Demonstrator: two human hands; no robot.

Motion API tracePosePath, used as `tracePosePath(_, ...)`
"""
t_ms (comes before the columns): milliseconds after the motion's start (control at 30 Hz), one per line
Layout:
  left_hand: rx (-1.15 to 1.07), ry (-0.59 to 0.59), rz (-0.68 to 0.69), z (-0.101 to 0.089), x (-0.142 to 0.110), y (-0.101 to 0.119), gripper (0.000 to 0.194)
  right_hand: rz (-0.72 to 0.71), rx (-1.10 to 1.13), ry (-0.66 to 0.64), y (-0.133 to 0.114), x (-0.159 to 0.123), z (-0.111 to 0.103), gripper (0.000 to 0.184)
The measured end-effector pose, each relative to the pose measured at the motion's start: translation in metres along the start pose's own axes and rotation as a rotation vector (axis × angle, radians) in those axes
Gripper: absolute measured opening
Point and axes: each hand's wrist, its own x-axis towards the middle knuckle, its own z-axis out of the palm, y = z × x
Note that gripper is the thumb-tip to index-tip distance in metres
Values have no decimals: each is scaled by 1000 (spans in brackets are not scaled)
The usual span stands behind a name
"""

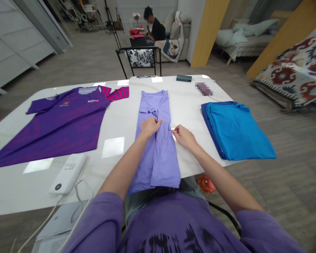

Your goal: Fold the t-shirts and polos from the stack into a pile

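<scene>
A lavender shirt (158,151) lies folded into a long narrow strip down the middle of the white table (116,116), its near end hanging over the table edge. My left hand (149,126) rests on the shirt's middle, fingers curled and pinching a fold of the cloth. My right hand (183,136) sits at the strip's right edge, fingers closed on that edge. Both forearms reach out from purple sleeves.
A dark purple jersey (58,123) with pink striped sleeve is spread flat at the left. A folded blue shirt (234,130) lies at the right. A white power bank (68,174) with cable sits front left. A chair (140,58) stands beyond the table; a person sits far back.
</scene>
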Motion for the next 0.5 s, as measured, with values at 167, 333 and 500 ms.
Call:
tracePosePath(167, -6, 31, -25, -1, 0, -1, 36, 50, -194, -93, -24, 48, -2, 34)
tracePosePath(333, 10, 71, -25, -11, -20, -8, 39, 5, -204, -37, -13, 28, -6, 33)
tracePosePath(500, 6, 54, 51, -5, -72, -17, 59, -289, -177, 39, -3, -44, 2, 47)
